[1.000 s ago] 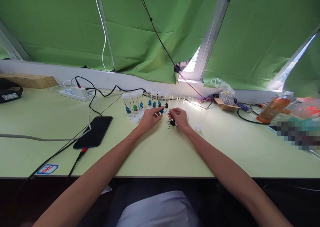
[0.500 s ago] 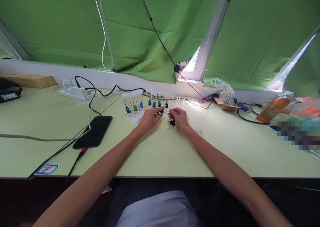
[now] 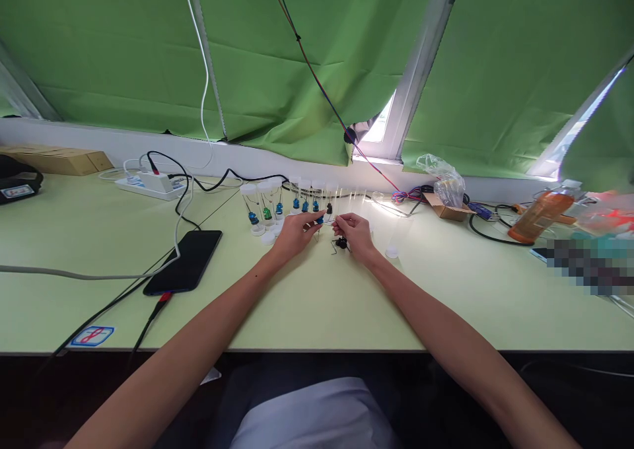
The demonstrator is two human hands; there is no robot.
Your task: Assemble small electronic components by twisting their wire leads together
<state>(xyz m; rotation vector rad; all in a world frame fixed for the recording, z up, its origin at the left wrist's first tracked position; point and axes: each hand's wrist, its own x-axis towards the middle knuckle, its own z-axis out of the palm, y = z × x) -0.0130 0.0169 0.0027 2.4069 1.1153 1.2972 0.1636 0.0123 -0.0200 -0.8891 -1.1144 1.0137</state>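
Observation:
My left hand pinches a small blue part with thin wire legs between thumb and fingers. Close by on the right, my right hand has its thumb and forefinger pressed together at the end of a thin wire that reaches toward the blue part. Below the right fingers, a small black part with bent wire legs lies on the table. Behind the hands stands a row of clear tubes with white caps. Several hold blue parts, one a green part and one a black part.
A loose white cap lies right of my right hand. Left are a black phone, cables and a white power strip. To the right are a small cardboard box and an orange drink bottle. The table's front edge runs below my forearms.
Both hands stay almost where they were, still at the blue part and its wire. The whole view has shifted very slightly.

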